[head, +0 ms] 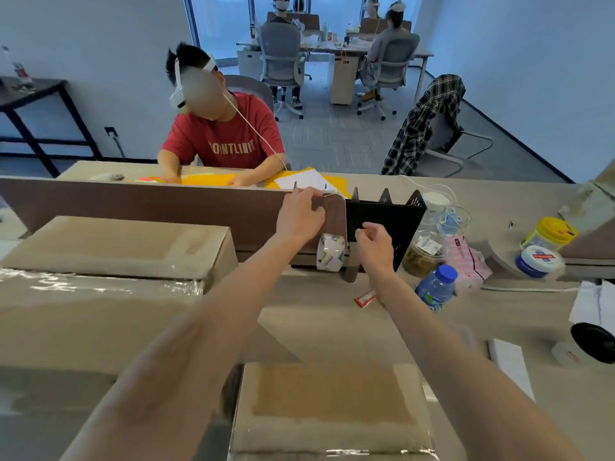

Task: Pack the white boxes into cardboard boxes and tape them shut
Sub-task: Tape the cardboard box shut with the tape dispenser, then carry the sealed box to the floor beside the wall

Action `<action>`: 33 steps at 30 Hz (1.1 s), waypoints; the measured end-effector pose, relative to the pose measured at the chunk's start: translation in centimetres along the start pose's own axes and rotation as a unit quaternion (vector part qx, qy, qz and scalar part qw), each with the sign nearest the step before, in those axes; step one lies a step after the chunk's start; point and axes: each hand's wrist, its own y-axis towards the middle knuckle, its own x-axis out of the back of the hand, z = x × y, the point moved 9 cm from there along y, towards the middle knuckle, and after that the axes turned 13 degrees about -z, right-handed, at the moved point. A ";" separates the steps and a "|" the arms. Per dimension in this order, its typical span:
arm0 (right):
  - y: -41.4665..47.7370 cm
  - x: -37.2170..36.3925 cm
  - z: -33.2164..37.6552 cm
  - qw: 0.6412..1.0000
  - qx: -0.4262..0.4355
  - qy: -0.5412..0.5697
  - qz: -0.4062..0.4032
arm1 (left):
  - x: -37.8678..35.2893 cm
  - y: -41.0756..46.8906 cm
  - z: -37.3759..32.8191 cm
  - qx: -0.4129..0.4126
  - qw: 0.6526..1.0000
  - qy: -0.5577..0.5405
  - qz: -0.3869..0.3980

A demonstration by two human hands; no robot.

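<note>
A closed cardboard box (332,410) with clear tape across its near edge sits right below me. A larger taped cardboard box (113,247) stands at the left, against the brown desk divider (149,204). A roll of printed packing tape (330,253) stands at the divider's right end. My left hand (299,216) grips the divider's top corner just above the roll. My right hand (374,242) hovers right of the roll with its fingers curled, fingertips by the divider's edge; whether it pinches anything is unclear. A flat white box (511,364) lies at the right.
A black file rack (386,221) stands behind my right hand. Jars (422,252), a blue-capped water bottle (436,287), a pink pack and a yellow-lidded jar (552,232) crowd the right of the desk. A person in a red shirt (226,134) works across the divider.
</note>
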 end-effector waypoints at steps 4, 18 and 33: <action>-4.2 4.7 3.0 0.997 0.050 0.052 0.002 | 1.9 -7.8 -2.0 0.065 0.994 -0.085 -0.017; -19.0 14.0 -5.9 0.995 0.047 0.021 0.089 | 6.1 -32.9 3.4 0.207 0.977 -0.036 0.028; -24.2 18.2 -17.2 0.961 -0.064 -0.263 0.049 | 4.7 -38.0 14.1 0.314 0.933 0.068 0.161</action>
